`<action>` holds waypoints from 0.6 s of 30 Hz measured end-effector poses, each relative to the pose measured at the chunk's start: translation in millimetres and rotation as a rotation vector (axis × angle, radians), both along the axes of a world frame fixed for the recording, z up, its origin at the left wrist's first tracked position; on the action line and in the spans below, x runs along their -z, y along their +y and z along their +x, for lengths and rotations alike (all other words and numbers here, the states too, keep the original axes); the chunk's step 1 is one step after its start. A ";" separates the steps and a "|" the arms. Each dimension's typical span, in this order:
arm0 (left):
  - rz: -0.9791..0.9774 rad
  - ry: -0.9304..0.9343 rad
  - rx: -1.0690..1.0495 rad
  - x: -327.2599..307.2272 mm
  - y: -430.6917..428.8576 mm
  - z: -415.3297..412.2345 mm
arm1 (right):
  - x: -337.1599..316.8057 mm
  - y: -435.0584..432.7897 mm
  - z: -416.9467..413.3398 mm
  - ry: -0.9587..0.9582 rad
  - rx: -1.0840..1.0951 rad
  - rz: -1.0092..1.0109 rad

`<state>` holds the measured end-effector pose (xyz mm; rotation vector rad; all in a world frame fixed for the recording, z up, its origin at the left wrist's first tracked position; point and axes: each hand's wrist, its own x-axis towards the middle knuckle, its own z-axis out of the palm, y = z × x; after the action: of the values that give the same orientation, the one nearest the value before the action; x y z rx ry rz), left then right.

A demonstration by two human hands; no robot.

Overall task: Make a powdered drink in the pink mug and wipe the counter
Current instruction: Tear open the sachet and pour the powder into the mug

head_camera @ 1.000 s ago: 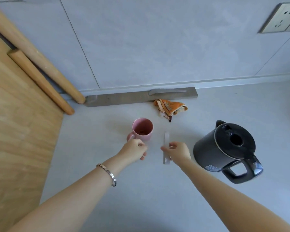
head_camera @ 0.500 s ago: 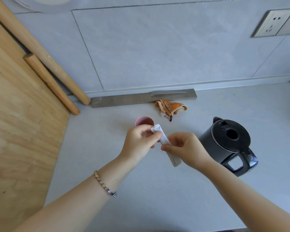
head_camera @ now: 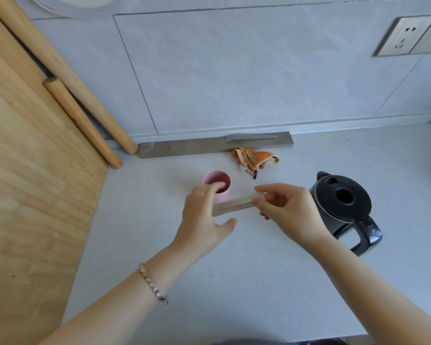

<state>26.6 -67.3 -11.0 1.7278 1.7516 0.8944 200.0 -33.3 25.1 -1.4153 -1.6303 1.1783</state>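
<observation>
blur: sachet smeared, left end hidden
right hand: pinching sachet's right end
left hand: fingers loose, splayed
pink mug: just beyond left fingertips

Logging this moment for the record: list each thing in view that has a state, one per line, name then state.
Mug: upright on the counter, something dark inside.
Packet: held level just in front of the mug, blurred.
Right hand: pinching the packet's right end.
Left hand: fingers spread at the packet's left end; grip unclear.
Kettle: upright, lid shut.
Cloth: crumpled by the wall.
Socket: nothing plugged in.
</observation>
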 end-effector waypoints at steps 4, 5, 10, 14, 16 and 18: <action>0.081 -0.032 0.151 -3.3 -9.5 15.5 | -10.4 0.3 -9.5 -0.022 -0.078 0.129; 0.024 -0.138 0.128 -1.6 -10.0 18.8 | -12.6 1.6 -10.4 0.024 -0.091 0.124; -0.411 -0.870 0.098 -6.9 -3.6 23.2 | -12.0 11.3 -8.4 0.140 -0.136 -0.003; -0.475 -0.876 0.216 -8.9 0.4 22.6 | -8.2 11.9 -11.6 0.164 -0.023 -0.003; -0.429 -0.697 0.193 -8.2 1.6 26.8 | -7.2 10.1 -14.2 0.083 -0.005 0.103; -0.332 -0.479 0.125 -5.9 2.8 30.5 | -6.8 9.6 -15.4 0.045 -0.003 0.162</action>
<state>57.1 -64.4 -5.1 1.2657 1.3670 0.8241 184.6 -23.6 31.9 -1.2758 -1.6574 1.0475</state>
